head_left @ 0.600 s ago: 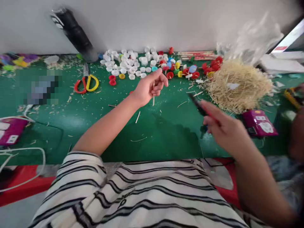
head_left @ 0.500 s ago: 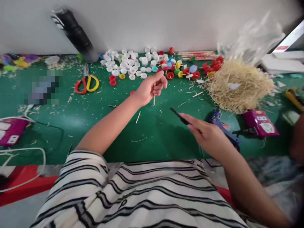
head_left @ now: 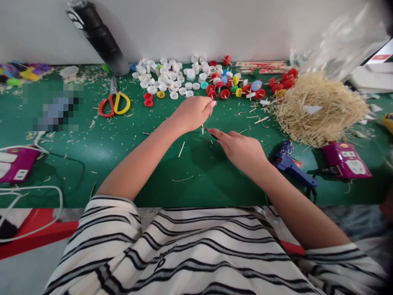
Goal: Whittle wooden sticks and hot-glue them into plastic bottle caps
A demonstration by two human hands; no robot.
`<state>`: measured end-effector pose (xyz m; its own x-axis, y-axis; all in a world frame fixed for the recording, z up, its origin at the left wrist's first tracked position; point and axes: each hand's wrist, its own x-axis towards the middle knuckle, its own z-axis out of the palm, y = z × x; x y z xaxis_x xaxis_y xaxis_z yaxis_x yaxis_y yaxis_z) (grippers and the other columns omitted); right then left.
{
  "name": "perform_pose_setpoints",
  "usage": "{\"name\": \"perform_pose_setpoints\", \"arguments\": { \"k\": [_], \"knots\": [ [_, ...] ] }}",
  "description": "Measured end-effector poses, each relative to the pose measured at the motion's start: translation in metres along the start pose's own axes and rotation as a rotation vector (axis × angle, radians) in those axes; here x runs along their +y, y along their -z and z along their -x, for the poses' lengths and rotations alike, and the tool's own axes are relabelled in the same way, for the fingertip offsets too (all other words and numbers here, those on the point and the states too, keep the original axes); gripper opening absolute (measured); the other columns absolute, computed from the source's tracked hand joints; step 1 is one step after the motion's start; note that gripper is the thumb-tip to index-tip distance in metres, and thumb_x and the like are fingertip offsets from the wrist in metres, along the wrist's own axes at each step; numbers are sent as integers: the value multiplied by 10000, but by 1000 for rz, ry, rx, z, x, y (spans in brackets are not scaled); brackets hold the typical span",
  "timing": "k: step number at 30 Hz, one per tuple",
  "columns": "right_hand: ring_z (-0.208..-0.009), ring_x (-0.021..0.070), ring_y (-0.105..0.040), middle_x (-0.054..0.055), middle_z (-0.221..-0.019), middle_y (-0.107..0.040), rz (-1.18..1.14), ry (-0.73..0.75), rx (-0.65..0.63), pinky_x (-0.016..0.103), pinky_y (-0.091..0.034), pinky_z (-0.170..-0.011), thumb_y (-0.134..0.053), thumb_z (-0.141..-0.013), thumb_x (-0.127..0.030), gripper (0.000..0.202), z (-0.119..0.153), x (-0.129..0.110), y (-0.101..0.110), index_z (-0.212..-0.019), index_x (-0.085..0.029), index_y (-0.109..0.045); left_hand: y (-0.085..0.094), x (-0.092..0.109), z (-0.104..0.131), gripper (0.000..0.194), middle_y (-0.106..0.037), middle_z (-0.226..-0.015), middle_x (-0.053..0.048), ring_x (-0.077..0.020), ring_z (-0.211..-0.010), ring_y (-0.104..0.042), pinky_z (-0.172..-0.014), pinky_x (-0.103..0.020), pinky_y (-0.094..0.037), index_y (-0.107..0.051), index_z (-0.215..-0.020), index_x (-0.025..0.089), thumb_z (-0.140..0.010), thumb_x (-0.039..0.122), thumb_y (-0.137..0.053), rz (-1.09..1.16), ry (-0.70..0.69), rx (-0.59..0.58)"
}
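The left hand (head_left: 193,113) and right hand (head_left: 245,152) curl close together.

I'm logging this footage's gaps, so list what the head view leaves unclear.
All in the head view:
Thin stick: upper part hidden by the left hand.
Dark tool: held end hidden inside the right hand.
Whether these two touch: too small to tell.
Pixelated object: details masked by mosaic blocks.
Yellow object: cut off by the picture's right edge.

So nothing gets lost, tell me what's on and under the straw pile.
On the straw pile lies a white scrap. The green table shows around its edge; whatever lies under the straw is covered, so unseen.
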<state>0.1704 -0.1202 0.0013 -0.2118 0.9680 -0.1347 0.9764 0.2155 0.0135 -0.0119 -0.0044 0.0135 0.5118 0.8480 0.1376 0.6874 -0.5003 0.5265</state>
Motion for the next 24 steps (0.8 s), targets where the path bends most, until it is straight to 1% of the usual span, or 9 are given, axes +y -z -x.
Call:
{"name": "perform_pose_setpoints", "arguments": {
  "k": [2, 5, 8, 13, 17, 21, 24],
  "knots": [
    [-771, 186, -662, 54, -1101, -732, -6, -2, -3, 295, -294, -589, -304, -1151, -411, 544, 0, 0, -4, -1687, -465, -382, 0, 3, 1, 426, -623, -718, -63, -207, -765, -604, -797, -354, -434, -703, -884, 180, -1098, 362, -382, -145, 16, 20],
    [-817, 196, -683, 55, -1112, -739, -47, 9, -1, 292, -317, -596, -316, -1149, -392, 550, 1, 0, -7, -1693, -450, -376, -1, 7, 2, 390, -656, -792, -101, -251, -876, -655, -845, -376, -447, -740, -1012, 155, -1090, 338, -404, -325, 49, 45],
    [-855, 211, -701, 56, -1124, -748, -88, 13, -7, 293, -338, -600, -336, -1142, -374, 562, 1, 2, -8, -1699, -442, -365, -2, 9, 0, 381, -682, -836, -127, -271, -909, -673, -849, -386, -463, -748, -1083, 141, -1088, 321, -411, -401, 56, 36],
    [-887, 228, -713, 67, -1160, -764, -161, 17, -17, 295, -396, -642, -348, -1132, -356, 569, 5, 6, -9, -1695, -423, -384, -7, 16, -2, 397, -708, -857, -144, -270, -890, -681, -827, -381, -477, -743, -1125, 130, -1094, 316, -393, -421, -10, 12],
    [-935, 236, -728, 83, -1192, -776, -228, 26, -24, 299, -450, -691, -357, -1124, -326, 576, 9, 9, -12, -1697, -377, -394, -11, 23, -4, 397, -719, -896, -153, -273, -882, -691, -842, -390, -479, -734, -1168, 123, -1096, 307, -390, -400, -6, -12],
    [-969, 242, -740, 81, -1202, -780, -284, 34, -14, 303, -483, -740, -375, -1123, -320, 572, 10, 10, -16, -1691, -378, -406, -11, 18, -6, 391, -713, -896, -143, -266, -914, -685, -861, -371, -474, -731, -1142, 131, -1104, 315, -389, -376, 5, 8],
    [-971, 245, -743, 93, -1211, -780, -298, 45, -10, 308, -499, -757, -376, -1123, -324, 567, 11, 10, -18, -1687, -363, -419, -10, 14, -6, 374, -711, -902, -137, -262, -941, -680, -870, -356, -464, -724, -1132, 135, -1106, 315, -398, -365, 39, 21]
  ]
}}
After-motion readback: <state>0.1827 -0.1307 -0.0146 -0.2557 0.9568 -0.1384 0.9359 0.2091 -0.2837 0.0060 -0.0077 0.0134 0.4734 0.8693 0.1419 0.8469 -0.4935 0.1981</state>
